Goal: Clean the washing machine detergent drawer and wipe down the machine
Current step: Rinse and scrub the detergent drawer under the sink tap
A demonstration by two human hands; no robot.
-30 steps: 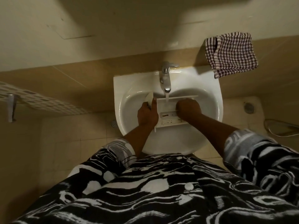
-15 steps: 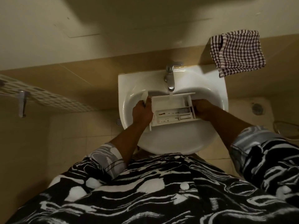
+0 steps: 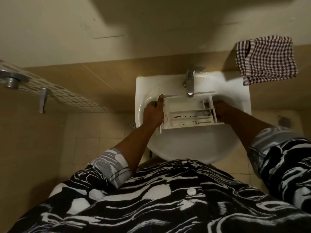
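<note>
Drawer (image 3: 188, 113) held between both hands over sink (image 3: 193, 147), open side up, far edge just under tap (image 3: 189, 84) spout. Left hand (image 3: 152, 114) grips drawer's left end, thumb stretched up along end wall. Right hand (image 3: 223, 111) curls round drawer's right end; blurred, finger detail unclear. Brown stains in long compartments, nearer left hand. Checked cloth (image 3: 267, 59) hangs beyond right hand, up and to right, near sink's far corner.

1. Shirt (image 3: 151, 207): black with a white wavy, swirling print
2. One round white button (image 3: 191, 191) on the front
3. Left sleeve (image 3: 110, 163) and right sleeve (image 3: 272, 140) turned back, showing paler grey-white cuffs; forearms bare
</note>
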